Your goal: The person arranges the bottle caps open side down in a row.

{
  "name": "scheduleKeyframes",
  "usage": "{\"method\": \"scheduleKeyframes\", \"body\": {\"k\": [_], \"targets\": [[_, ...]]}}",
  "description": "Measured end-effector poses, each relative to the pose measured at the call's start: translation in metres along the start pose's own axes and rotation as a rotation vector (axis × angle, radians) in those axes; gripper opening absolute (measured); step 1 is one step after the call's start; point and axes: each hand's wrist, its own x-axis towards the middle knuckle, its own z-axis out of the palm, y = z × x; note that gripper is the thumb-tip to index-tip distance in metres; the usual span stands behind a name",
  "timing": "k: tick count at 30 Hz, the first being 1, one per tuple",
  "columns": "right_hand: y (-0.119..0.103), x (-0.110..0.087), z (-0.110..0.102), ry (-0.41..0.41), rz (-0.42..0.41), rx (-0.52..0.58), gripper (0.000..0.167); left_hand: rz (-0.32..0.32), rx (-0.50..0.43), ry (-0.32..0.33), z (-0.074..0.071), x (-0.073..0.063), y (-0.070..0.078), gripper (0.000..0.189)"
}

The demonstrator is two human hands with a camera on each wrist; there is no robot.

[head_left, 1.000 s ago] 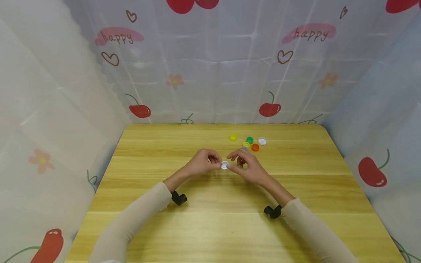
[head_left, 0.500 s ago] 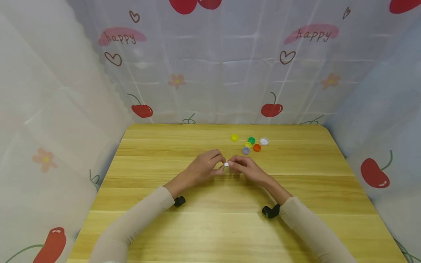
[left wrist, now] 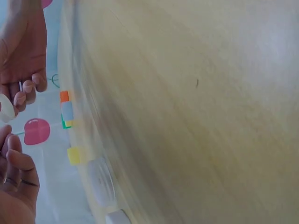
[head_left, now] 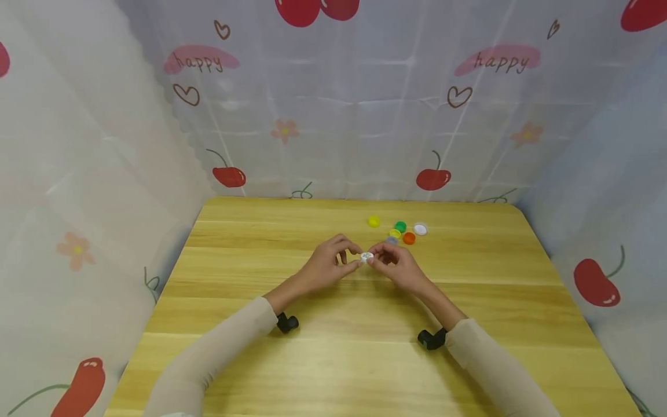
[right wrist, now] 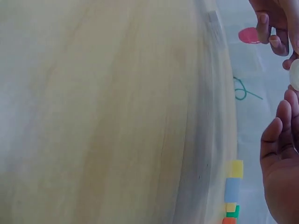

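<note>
In the head view, a small round white plastic bottle cap [head_left: 367,257] is pinched at frame centre between the fingertips of the left hand [head_left: 329,265] and the right hand [head_left: 400,267], above the pale wooden table [head_left: 333,353]; a light, even pinch on its rim would likely serve best. Loose coloured caps [head_left: 398,230] lie just beyond, upper right of centre, before a cherry-printed curtain [head_left: 333,104]. In the left wrist view, the cap [left wrist: 5,108] is seen at the left edge between fingertips. In the right wrist view, it [right wrist: 295,74] sits at the right edge.
</note>
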Motion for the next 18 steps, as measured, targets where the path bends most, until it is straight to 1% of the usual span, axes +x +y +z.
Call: {"method": "scheduleKeyframes", "body": {"k": [2, 4, 8, 10, 13, 18], "targets": [[0.000, -0.002, 0.001, 0.015, -0.032, -0.034, 0.013, -0.055, -0.054, -0.007, 0.002, -0.001, -0.001, 0.021], [-0.001, -0.004, 0.002, 0.019, -0.061, -0.051, 0.013, -0.077, -0.067, -0.005, 0.003, -0.002, -0.002, 0.021], [-0.001, -0.004, 0.004, 0.020, -0.089, -0.059, 0.016, -0.089, -0.075, 0.006, 0.003, -0.004, -0.005, 0.022], [-0.001, -0.003, 0.006, 0.012, -0.100, -0.060, 0.017, -0.097, -0.081, 0.002, 0.001, -0.005, -0.007, 0.021], [-0.001, -0.001, 0.007, -0.008, -0.113, -0.076, 0.019, -0.111, -0.075, -0.027, -0.003, -0.008, -0.010, 0.019], [-0.003, 0.005, 0.011, -0.069, -0.097, -0.159, 0.020, -0.092, -0.018, -0.089, -0.009, -0.013, -0.016, 0.017]]}}
